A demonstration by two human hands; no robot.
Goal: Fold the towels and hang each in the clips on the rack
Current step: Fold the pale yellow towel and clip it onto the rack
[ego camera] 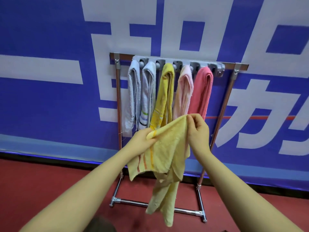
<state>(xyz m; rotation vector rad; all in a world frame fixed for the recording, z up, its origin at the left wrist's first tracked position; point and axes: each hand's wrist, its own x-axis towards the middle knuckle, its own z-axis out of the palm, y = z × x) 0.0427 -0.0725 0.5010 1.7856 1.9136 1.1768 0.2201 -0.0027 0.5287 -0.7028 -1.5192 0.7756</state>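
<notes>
A: What is the person holding?

B: A soft pale yellow cloth towel with orange stripes [164,153]. Both bare hands have it, in front of the rack.

A: How does the left hand hold it?

B: The left hand [145,139] has its fingers curled round a bunched bit of the top edge, by the stripes.

A: And the right hand?

B: The right hand [199,129] is a bit higher. Its thumb and fingertips pinch the other top corner. The top edge is stretched between the two hands, and the rest of the towel hangs down loose and crumpled.

A: Where is the rack?

B: The shiny metal rack with a brown top bar [230,91] stands on the red floor [50,178], right by the big blue and white wall banner [50,72]. A grey strip of round clips [177,61] runs along the top.

A: What hangs there?

B: Five folded towels in a row. From the left: a white towel [132,91], a white towel with green and blue stripes [148,91], a bright yellow towel [164,94], a light pink towel [184,92] and a dark pink towel [201,91].

A: Is any clip free?

B: Yes, the last clip at the right end [217,69] holds no towel.
</notes>
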